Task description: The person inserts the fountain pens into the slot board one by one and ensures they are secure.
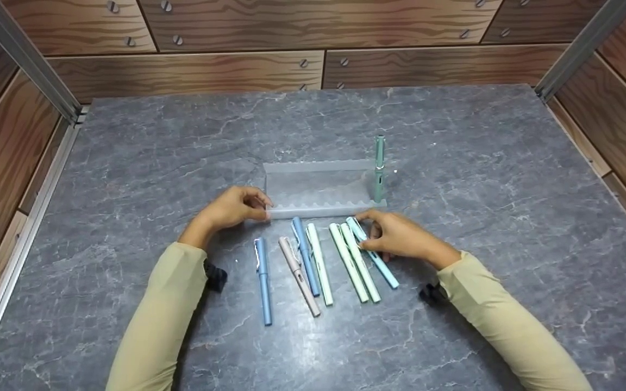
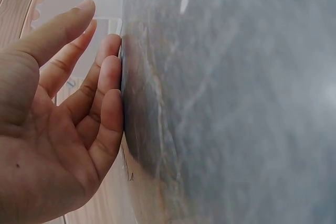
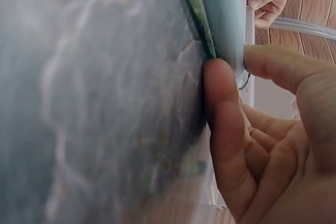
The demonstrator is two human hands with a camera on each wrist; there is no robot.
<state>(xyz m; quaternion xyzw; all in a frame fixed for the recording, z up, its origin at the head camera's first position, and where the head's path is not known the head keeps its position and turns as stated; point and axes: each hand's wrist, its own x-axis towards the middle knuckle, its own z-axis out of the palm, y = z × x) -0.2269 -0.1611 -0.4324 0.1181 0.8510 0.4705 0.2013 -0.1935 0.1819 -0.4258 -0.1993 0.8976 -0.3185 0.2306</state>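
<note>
A clear pen rack [image 1: 324, 210] with notched edges lies on the grey marbled table. My left hand [image 1: 234, 206] is at its front left corner, thumb and fingertips around the corner; in the left wrist view the fingers [image 2: 109, 108] bend loosely beside the table. A dark green capped pen [image 1: 380, 155] rests in the rack's right end notches. In front of the rack, my right hand [image 1: 400, 236] pinches a light blue pen [image 1: 385, 270] near its cap end. The right wrist view shows that pen [image 3: 223, 11] between thumb and a finger.
Left of the light blue pen lie two light green pens [image 1: 348, 263] side by side. Further left are another light green pen [image 1: 321, 271], a blue pen [image 1: 306, 258], a pinkish-grey pen [image 1: 302, 279] and a second blue pen [image 1: 264, 288]. Wood-patterned panels [image 1: 237, 24] enclose the table.
</note>
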